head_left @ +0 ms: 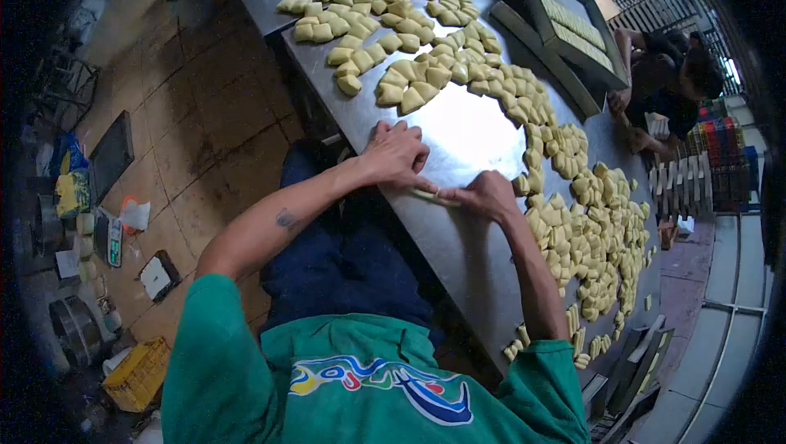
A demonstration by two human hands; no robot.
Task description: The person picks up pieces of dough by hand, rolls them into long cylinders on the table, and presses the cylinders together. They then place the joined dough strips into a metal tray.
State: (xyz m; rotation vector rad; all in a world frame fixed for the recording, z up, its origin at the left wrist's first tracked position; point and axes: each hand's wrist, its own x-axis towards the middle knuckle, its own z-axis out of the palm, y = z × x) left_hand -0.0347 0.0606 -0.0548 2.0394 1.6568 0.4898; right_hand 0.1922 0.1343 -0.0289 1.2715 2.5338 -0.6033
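Observation:
A short thin strip of pale yellow dough (438, 199) lies at the near edge of the metal table (458, 260). My left hand (396, 153) has its fingers curled, and its thumb reaches to one end of the strip. From the other side my right hand (485, 197), also curled, brings its thumb onto the strip, so the two thumbs nearly meet. The undersides of the fingers are hidden. Beyond my left hand sits a cluster of cut dough pieces (413, 83), and more dough pieces (585, 239) are heaped past my right hand.
Stacked trays (565, 30) with rows of dough strips stand across the table. A person (667, 75) crouches or sits at the far side. Rolled dough pieces (577, 333) lie near the right end. On the floor are a scale (113, 239) and a yellow crate (135, 374).

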